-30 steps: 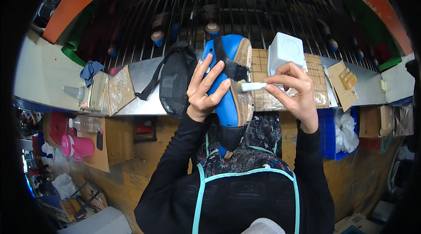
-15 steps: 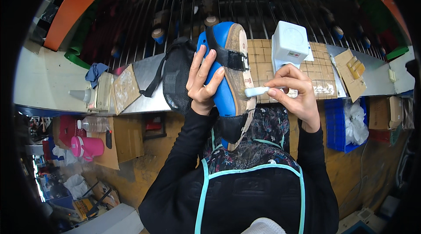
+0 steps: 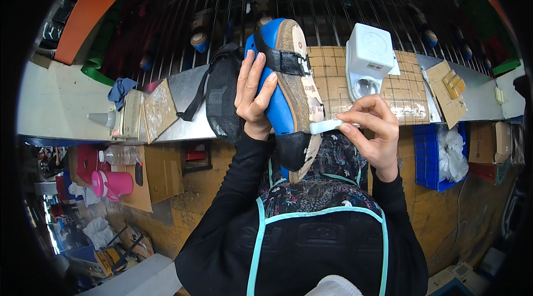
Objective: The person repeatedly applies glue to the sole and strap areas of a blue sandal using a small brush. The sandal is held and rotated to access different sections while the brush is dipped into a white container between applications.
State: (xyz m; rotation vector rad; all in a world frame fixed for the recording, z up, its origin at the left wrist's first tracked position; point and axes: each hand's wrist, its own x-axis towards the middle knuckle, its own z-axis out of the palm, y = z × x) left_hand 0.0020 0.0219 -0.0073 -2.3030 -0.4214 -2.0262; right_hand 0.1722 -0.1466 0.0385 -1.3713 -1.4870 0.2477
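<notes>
My left hand (image 3: pixel 255 96) is wrapped round a blue shoe last (image 3: pixel 281 115) that carries a black strap upper and a tan insole board (image 3: pixel 297 93). The last is tipped so its sole side faces right. Between the thumb and fingers of my right hand (image 3: pixel 373 130) is a small white brush (image 3: pixel 326 126). Its broad end touches the edge of the sole near the black lower part of the upper. A white pot with a square top (image 3: pixel 369 54) stands beyond my right hand.
Taped cardboard (image 3: pixel 408 88) covers part of the bench. A black mesh bag (image 3: pixel 223 96) lies beside my left hand. Behind is a rack of metal rods (image 3: pixel 311 4) with more lasts. A blue crate (image 3: pixel 426 160) sits at right, a pink jug (image 3: pixel 114 183) at left.
My right hand has moved the brush a little toward me along the sole edge. The shoe last has turned slightly and shifted a little away from me in my left hand.
</notes>
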